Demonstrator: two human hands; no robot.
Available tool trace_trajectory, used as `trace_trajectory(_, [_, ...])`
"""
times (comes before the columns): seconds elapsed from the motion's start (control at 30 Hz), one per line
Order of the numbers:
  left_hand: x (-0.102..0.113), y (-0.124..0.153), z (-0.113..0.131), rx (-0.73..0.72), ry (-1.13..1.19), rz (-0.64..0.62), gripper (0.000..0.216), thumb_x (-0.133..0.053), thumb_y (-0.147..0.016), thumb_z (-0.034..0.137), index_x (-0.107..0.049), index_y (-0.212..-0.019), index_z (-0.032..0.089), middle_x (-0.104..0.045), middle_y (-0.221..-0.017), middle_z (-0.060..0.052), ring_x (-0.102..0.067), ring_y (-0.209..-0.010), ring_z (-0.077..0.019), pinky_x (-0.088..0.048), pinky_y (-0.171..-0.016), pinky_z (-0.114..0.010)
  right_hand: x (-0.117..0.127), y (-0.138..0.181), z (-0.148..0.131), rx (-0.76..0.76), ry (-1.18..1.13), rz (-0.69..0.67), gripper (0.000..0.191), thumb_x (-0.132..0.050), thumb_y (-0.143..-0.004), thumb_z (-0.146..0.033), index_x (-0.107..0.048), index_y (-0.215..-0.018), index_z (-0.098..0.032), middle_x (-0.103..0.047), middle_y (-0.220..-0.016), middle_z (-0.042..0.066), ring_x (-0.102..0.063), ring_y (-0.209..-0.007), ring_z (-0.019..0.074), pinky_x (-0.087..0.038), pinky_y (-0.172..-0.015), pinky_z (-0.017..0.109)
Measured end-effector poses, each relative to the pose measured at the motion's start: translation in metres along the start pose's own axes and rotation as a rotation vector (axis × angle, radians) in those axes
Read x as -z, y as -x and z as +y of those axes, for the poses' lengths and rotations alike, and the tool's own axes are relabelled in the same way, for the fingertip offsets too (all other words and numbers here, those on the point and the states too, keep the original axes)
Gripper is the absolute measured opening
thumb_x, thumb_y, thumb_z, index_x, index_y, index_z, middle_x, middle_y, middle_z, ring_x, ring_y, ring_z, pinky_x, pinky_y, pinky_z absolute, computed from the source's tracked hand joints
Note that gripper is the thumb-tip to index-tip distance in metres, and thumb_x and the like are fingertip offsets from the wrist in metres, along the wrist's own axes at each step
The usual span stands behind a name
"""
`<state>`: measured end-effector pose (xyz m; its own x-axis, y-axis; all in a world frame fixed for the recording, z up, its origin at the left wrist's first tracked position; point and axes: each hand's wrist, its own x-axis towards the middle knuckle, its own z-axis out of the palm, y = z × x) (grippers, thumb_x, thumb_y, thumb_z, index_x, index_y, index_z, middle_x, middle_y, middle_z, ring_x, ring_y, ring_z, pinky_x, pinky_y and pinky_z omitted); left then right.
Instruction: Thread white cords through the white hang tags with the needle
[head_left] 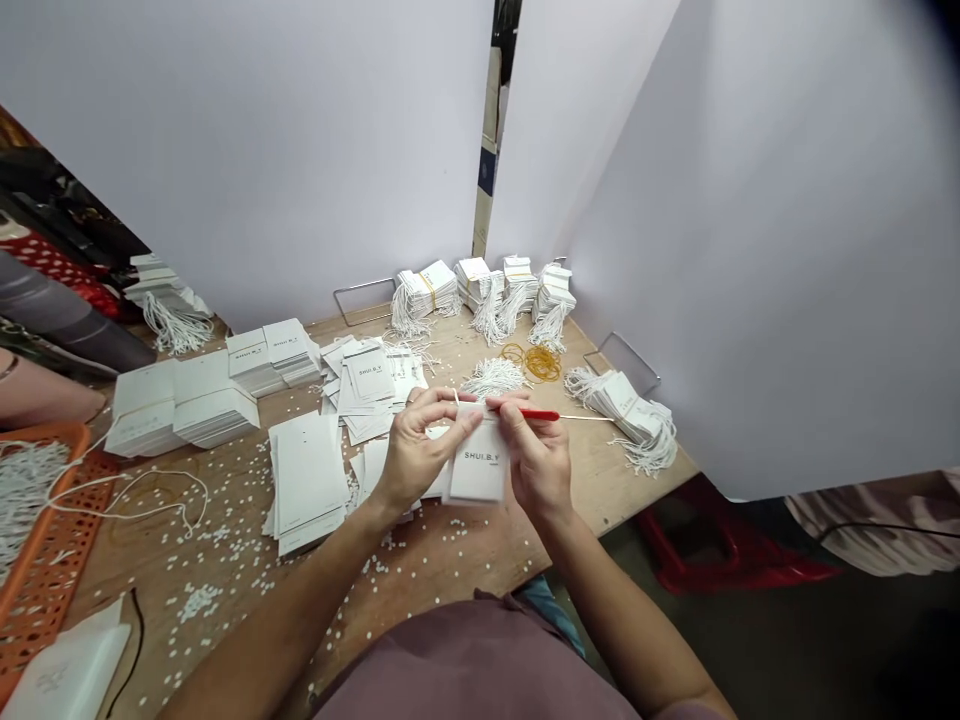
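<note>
Between my two hands is a white hang tag [478, 478] printed with "SHUI.B.Y", its edges slightly blurred. My left hand [421, 445] pinches the tag's upper left edge, and a bit of white string shows at those fingertips. Held in my right hand [541, 468], a red-handled tool [541, 414] lies across the fingers, its thin metal shaft pointing right. The right fingertips are at the tag's upper right corner. Just beyond the hands sits a bundle of white strings [495, 376]. Loose printed tags [373, 372] are piled to the left, near a stack of larger blank-looking cards [306, 470].
Banded tag bundles with strings [439, 287] line the back; another strung bundle [626, 402] lies right. Yellow rubber bands [543, 363] are near the middle. Stacked tags [180, 402] and an orange basket [79, 540] of strings stand left. White panels [322, 150] enclose the table.
</note>
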<state>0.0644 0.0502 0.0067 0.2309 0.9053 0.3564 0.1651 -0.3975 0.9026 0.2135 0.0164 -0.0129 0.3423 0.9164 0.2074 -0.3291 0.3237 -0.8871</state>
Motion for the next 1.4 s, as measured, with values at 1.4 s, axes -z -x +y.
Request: trace_trajectory(1.4, [0.028, 0.041, -0.025, -0.555, -0.401, -0.036, 0.032, -0.063, -0.089, 0.005, -0.068, -0.117, 0.018, -0.073, -0.103, -0.010, -0.067, -0.097, -0.0210, -0.056, -0.083, -0.035, 0.019, 0.014, -0.033, -0.561, -0.123, -0.469, 0.044, -0.073, -0.084, -0.035, -0.068, -0.124, -0.017, -0.069, -0.058, 0.000, -0.049, -0.038, 0.0076, -0.053, -0.034, 0.020])
